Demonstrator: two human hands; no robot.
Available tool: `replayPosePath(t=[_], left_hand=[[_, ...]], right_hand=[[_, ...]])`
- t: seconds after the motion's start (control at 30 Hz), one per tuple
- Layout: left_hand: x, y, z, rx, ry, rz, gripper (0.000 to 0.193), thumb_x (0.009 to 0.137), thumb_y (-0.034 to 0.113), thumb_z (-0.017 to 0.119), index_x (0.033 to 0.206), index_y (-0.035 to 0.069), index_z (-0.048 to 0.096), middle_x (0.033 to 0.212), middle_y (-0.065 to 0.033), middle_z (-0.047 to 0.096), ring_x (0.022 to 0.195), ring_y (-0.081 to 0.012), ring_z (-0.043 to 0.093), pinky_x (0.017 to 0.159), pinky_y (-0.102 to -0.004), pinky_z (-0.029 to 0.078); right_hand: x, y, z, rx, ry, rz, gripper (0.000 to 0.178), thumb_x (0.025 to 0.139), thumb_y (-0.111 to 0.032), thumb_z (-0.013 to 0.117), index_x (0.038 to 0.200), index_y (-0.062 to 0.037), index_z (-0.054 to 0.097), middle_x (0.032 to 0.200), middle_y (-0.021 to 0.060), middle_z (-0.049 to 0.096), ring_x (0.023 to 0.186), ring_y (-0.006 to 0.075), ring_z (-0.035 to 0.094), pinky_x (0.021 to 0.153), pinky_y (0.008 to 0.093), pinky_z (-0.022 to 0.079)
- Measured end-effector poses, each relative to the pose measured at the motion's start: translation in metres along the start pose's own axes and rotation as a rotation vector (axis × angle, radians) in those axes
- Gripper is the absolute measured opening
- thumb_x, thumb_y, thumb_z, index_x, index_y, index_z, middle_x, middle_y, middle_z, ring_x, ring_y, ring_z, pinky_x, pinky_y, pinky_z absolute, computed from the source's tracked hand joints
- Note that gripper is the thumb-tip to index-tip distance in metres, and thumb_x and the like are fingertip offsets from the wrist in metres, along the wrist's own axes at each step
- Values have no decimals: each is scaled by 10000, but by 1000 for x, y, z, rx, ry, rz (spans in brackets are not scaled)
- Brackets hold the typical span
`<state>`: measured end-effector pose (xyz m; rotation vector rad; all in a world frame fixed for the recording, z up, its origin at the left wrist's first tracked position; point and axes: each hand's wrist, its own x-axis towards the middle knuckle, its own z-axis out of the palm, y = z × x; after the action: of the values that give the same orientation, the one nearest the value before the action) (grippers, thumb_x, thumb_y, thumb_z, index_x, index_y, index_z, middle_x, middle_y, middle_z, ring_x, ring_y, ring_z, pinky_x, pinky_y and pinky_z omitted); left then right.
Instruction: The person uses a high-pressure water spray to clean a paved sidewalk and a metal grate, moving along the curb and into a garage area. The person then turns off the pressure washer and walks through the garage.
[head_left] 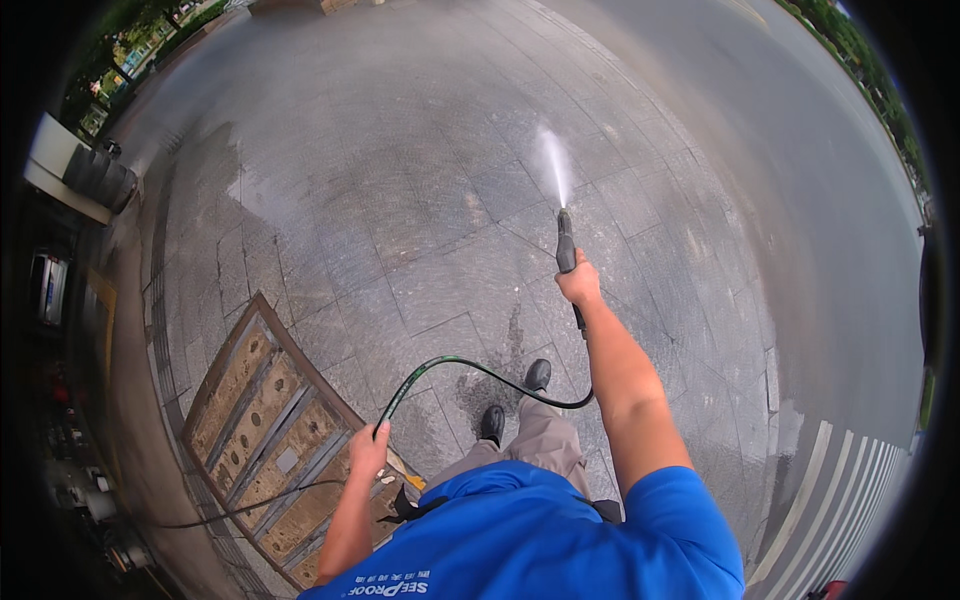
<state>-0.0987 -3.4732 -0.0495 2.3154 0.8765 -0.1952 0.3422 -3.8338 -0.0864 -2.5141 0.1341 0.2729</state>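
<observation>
My right hand (578, 280) is wrapped round the grip of a black spray gun (566, 245), held out at arm's length. A white fan of water (555, 168) bursts from its nozzle toward the far pavement. From the gun's lower end a dark green hose (470, 362) loops across in front of my feet to my left hand (368, 450). The fingers of that hand are closed round the hose, low at my left side. Beyond it, a thin dark line (240, 511) runs off to the left over a metal-framed cover.
Wet grey paving slabs (450, 260) spread ahead. At left lies a large framed ground cover (270, 430) with brown panels. My black shoes (538, 375) stand on the paving. A road (810, 230) runs along the right, with crosswalk stripes (840, 500). Dark wheels (100, 180) of a vehicle show far left.
</observation>
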Motion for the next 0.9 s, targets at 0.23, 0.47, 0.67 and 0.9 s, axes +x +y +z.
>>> replayPosePath(t=[0.23,0.47,0.67,0.9], left_hand=[[60,96,53,70,-106,-86,657,1014,562,555,835,-59,673,832,-314,667,852,-499,654,765,-556,486],[126,190,93,166,-228,-41,660,1011,568,547,864,-55,710,831,-288,693,838,-464,679,763,-538,500],[178,261,119,143,-261,-22,666,1012,570,546,828,-50,704,761,-258,683,774,-428,683,718,-525,497],[205,311,116,133,-261,5,655,1029,537,545,743,-39,671,650,-171,638,636,-302,641,625,-460,479]], right_hand=[[89,159,-60,206,218,379,790,747,-238,794,1472,-53,539,1205,252,719,1124,376,708,970,437,550],[138,318,-132,385,461,619,691,754,-221,789,1407,-91,607,1082,214,750,1032,361,737,916,439,554],[135,384,-198,549,731,845,371,784,-202,801,1103,-54,681,880,110,719,784,253,694,763,434,553],[182,338,-167,450,461,553,670,745,-179,814,1369,-72,595,1077,198,746,1026,353,735,904,422,563]])
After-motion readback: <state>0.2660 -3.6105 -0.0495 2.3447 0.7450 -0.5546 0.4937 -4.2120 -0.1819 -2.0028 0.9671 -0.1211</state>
